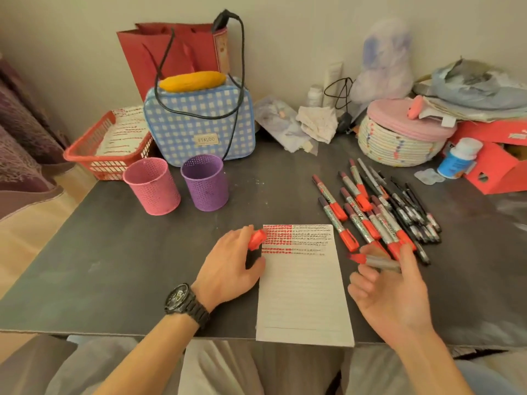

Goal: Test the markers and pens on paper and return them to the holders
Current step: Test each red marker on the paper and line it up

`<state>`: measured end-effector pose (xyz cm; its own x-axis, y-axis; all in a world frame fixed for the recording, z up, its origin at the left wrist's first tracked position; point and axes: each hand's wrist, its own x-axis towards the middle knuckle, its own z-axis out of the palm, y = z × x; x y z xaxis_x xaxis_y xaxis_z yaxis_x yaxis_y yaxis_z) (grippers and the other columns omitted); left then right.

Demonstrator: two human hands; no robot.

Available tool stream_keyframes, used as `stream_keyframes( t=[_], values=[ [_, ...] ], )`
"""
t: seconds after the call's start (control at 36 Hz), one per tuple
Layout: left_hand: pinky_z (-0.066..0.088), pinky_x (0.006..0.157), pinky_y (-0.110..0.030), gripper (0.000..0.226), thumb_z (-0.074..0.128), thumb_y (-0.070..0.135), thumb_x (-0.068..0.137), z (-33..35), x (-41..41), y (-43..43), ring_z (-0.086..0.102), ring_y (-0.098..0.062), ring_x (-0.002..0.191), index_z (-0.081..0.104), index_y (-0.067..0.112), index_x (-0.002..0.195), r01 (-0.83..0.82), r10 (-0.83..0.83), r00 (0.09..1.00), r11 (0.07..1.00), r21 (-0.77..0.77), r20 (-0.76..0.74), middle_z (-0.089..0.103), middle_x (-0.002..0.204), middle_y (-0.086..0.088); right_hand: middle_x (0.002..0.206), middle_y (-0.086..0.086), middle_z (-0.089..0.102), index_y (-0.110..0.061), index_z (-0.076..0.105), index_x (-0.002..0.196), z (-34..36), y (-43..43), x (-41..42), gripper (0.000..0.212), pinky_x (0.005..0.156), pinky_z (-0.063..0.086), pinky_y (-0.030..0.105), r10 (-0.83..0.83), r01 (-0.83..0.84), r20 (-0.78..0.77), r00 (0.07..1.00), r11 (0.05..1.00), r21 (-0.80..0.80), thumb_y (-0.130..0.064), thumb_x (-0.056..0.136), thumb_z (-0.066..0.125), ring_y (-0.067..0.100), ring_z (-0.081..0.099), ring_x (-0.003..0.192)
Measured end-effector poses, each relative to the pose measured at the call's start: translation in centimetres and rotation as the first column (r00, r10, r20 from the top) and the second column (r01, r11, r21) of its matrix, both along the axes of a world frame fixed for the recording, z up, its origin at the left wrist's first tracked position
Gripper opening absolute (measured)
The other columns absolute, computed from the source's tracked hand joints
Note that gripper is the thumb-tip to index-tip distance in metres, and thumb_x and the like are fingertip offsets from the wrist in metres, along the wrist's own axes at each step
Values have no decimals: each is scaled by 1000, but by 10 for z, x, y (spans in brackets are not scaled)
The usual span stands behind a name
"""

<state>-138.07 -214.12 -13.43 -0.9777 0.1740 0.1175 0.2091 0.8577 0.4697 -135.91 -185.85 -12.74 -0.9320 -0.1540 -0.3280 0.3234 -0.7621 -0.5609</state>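
Your left hand (231, 266) pinches a red marker cap (256, 239) between thumb and curled fingers at the top-left corner of the lined paper (302, 295). Your right hand (390, 295) curls its fingers round a red marker (379, 262) (blurred), its red end pointing left beside the sheet's right edge. Other markers and pens (370, 212) lie heaped just beyond; the pink holder (152, 186) and purple holder (205, 182) stand well left.

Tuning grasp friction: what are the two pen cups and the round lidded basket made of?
Pink cup and purple cup: likely painted metal mesh, matte; even rows of punched holes, thin rigid walls. Could be plastic. Round basket: coiled cotton rope, soft matte; stacked cord rings with coloured flecks show.
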Motion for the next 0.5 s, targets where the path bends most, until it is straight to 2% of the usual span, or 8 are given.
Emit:
stream_keyframes(
  t=[0.06, 0.11, 0.19, 0.25, 0.31, 0.39, 0.44, 0.5],
  values=[
    [25, 116, -29, 60, 52, 52, 88, -4, 9, 0, 50, -17, 128, 46, 19, 138, -20, 20, 1000, 1000, -22, 14, 56, 141, 0, 65, 4, 59, -13, 78, 93, 2, -2, 1, 58, 44, 44, 25, -7, 8, -11, 1000, 996, 94, -65, 90, 55, 14, 50, 49],
    [13, 120, -26, 64, 46, 61, 87, -7, 17, 2, 41, -12, 137, 45, 25, 140, -19, 20, 1000, 999, -29, 15, 50, 149, 2, 69, 8, 65, -14, 79, 89, 6, -6, 2, 47, 46, 49, 25, -2, 10, -41, 999, 982, 190, -57, 88, 60, 16, 59, 53],
    [5, 122, -23, 69, 39, 71, 86, -11, 27, 4, 34, -5, 141, 42, 31, 143, -16, 16, 1000, 1000, -20, 1, 44, 154, 7, 59, 6, 54, -16, 69, 76, 12, -19, 4, 31, 43, 45, 25, 17, 41, -138, 990, 913, 405, -47, 79, 72, 17, 53, 48],
    [4, 122, -23, 73, 40, 73, 86, -12, 29, 4, 34, -4, 141, 38, 31, 145, -33, 32, 999, 999, -8, -6, 41, 155, 9, 56, 7, 51, -16, 65, 72, 17, -31, 4, 31, 41, 43, 27, 38, 86, -215, 976, 838, 539, -43, 77, 78, 20, 52, 45],
    [4, 120, -21, 72, 46, 72, 85, -12, 28, 4, 35, -4, 139, 36, 32, 144, -51, 51, 999, 999, 10, -4, 41, 155, 10, 57, 8, 57, -17, 68, 75, 23, -46, 1, 25, 43, 46, 27, 87, 111, -272, 958, 766, 633, -39, 82, 80, 23, 58, 47],
    [6, 117, -22, 64, 52, 72, 84, -12, 28, 4, 35, -4, 134, 35, 34, 132, -62, 63, 998, 997, 43, -19, 46, 151, 9, 68, 9, 71, -24, 72, 84, 30, -69, -8, 14, 48, 52, 26, 189, 74, -265, 945, 668, 740, -39, 84, 73, 24, 69, 54],
    [9, 120, -23, 63, 51, 73, 82, -13, 27, 4, 42, -6, 134, 36, 33, 129, -62, 63, 998, 997, 51, -15, 49, 148, 9, 71, 8, 74, -28, 72, 82, 30, -81, -17, 10, 49, 53, 25, 241, 60, -254, 937, 604, 795, -34, 89, 74, 22, 71, 55],
    [15, 123, -27, 65, 51, 73, 81, -13, 26, 4, 47, -7, 131, 37, 31, 129, -67, 68, 998, 995, 67, -9, 54, 141, 10, 67, 8, 72, -26, 70, 80, 26, -91, -24, 14, 47, 52, 25, 279, 74, -264, 923, 545, 835, -29, 93, 73, 22, 70, 53]
  ],
)
